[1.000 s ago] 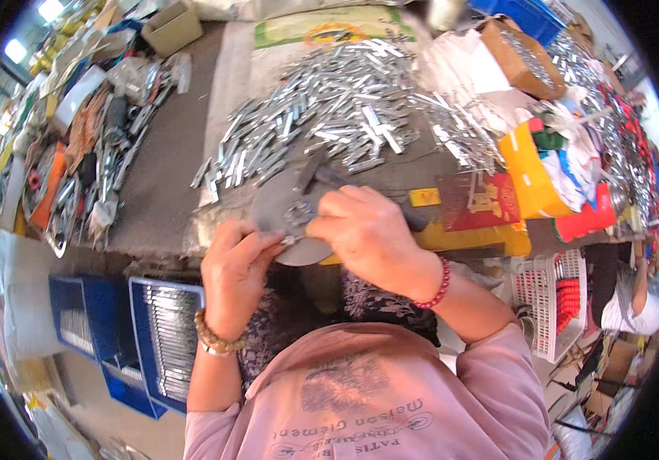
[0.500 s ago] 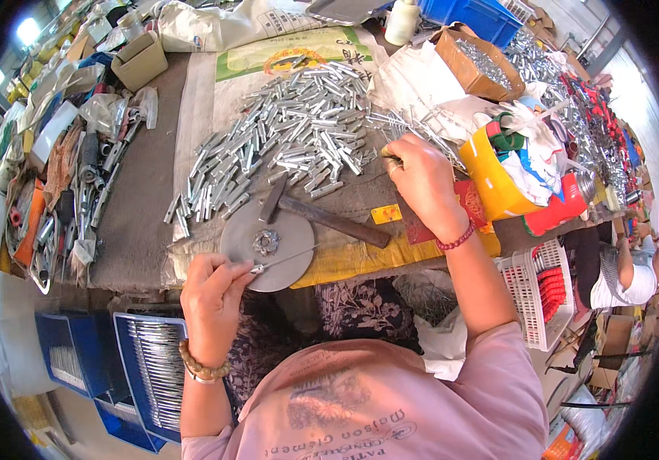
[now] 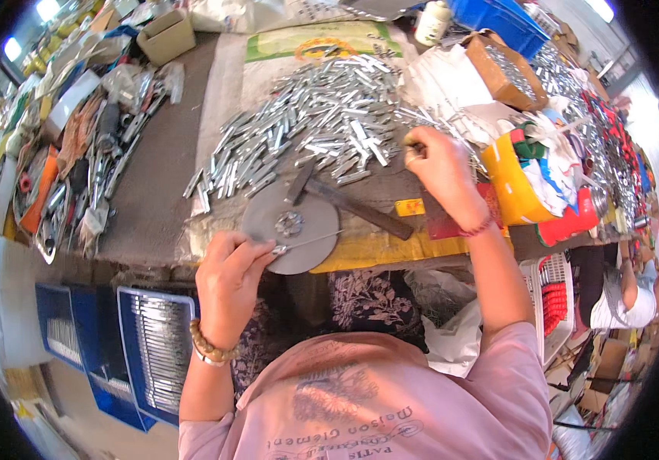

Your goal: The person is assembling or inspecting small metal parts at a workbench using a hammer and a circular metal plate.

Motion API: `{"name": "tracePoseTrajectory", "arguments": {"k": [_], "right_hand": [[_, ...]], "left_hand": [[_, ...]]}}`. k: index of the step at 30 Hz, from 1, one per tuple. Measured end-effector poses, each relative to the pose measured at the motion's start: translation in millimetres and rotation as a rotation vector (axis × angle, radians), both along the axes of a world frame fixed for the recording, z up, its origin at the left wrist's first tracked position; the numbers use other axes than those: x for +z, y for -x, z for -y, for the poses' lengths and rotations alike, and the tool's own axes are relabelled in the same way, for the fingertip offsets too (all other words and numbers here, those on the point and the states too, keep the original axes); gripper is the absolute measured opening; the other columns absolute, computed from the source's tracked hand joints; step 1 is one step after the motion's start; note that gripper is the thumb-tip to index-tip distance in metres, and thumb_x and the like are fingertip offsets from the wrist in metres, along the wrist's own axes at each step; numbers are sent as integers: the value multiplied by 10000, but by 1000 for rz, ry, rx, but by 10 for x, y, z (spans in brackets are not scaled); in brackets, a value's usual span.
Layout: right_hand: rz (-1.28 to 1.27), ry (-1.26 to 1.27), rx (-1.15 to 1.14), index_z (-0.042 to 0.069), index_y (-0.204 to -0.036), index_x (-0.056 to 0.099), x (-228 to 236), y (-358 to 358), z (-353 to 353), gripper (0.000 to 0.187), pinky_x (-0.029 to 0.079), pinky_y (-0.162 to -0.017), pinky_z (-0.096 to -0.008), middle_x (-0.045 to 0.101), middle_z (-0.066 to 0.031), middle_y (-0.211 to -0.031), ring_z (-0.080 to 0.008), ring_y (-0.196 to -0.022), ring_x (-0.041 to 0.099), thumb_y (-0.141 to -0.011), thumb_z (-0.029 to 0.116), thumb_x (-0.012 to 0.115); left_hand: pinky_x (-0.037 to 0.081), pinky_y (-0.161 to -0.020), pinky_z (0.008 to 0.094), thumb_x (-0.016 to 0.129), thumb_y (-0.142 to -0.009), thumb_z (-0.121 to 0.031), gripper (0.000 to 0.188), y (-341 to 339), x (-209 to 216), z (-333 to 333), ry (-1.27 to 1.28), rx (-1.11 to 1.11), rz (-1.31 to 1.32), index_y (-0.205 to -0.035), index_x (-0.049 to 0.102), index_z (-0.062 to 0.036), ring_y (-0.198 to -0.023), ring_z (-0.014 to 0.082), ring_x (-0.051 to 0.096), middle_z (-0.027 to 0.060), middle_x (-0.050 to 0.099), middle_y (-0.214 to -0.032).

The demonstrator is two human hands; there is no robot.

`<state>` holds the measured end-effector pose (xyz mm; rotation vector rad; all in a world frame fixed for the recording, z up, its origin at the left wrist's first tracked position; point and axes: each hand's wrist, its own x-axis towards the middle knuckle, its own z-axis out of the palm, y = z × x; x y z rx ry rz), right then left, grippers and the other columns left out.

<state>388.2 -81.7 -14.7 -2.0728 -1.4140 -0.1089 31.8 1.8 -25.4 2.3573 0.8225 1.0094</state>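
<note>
My left hand is closed in a pinch on a thin metal rod with a small shiny fitting by the fingertips. The rod reaches over a round grey disc. On the disc lie a small flower-shaped metal piece and the head of a hammer, its wooden handle pointing toward my right. My right hand is closed beside a heap of thin metal pins; what its curled fingers hold, if anything, is hidden. A large pile of short silver tubes spreads beyond the disc.
Pliers-like tools and rags crowd the left side. A yellow container with cloths, a red bottle and a cardboard box of metal parts stand right. Blue crates of metal rods sit below left; another person works far right.
The whole view has shifted, so the table appears farther right and higher. My right fingers have curled in more tightly. The left hand keeps its pinch on the rod over the disc.
</note>
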Motion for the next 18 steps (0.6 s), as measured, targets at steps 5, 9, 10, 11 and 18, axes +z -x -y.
{"name": "tracePoseTrajectory", "arguments": {"k": [5,9,10,11,18], "right_hand": [[-524,-59,292,-1,-1010,725,420,1034,146,152,573,-735,-392,711,-142,-897,-288,-770,713,-865,-33,756],[-329,-226,540,38,-997,709,157,1475,51,182,533,-916,-421,684,-142,-1079,-344,-1064,675,-841,-43,758],[-239,-234,528,39,-993,710,128,1544,27,178,510,-945,-438,685,-135,-1097,-342,-1085,667,-835,-20,768],[-148,-243,514,40,-988,710,96,1589,10,177,488,-973,-455,686,-129,-1115,-339,-1106,659,-829,3,778],[-137,-205,522,39,-967,702,-60,1668,-53,153,462,-981,-462,686,-104,-1129,-328,-1111,649,-831,28,771]], "left_hand": [[547,-704,396,860,-811,-53,208,12,-20,2,-63,8,-22,-1000,790,-103,-811,298,666,73,653,-896],[548,-708,410,848,-820,-71,189,13,-5,4,-46,-7,-42,-994,781,-103,-836,302,667,70,654,-909],[548,-710,416,845,-818,-74,175,17,-27,6,-46,1,-50,-976,773,-96,-841,308,664,72,653,-917],[548,-710,416,845,-818,-74,175,21,-43,3,-46,12,-52,-976,773,-96,-841,308,664,72,653,-917],[542,-689,423,856,-801,-68,179,32,-52,-3,-58,-5,-8,-951,762,-90,-818,315,664,74,645,-909]]}}
